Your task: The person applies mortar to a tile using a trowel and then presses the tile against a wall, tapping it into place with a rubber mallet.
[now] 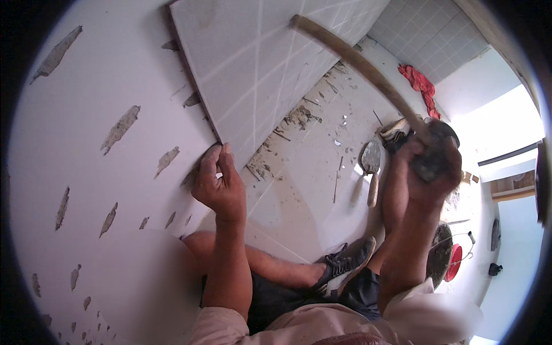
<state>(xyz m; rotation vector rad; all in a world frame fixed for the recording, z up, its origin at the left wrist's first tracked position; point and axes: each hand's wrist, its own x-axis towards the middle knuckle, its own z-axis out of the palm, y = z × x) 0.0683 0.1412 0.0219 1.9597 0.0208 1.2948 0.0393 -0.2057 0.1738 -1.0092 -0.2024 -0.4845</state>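
Head view: left hand (221, 187) pinches flat pale-grey tile (230, 63) at corner, right hand (435, 185) clasps dark-headed, wooden-handled hammer (368, 68); best tap lightly, evenly

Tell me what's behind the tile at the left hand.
Just past the tile, white wall with chipped grey patches shows. Whatever lies directly behind the tile is covered by it and cannot be seen.

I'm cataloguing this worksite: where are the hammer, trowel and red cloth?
Hammer (368, 68): head view, on its wooden handle.
Trowel (371, 156): head view, on its blade.
Red cloth (421, 87): head view, on its crumpled middle.
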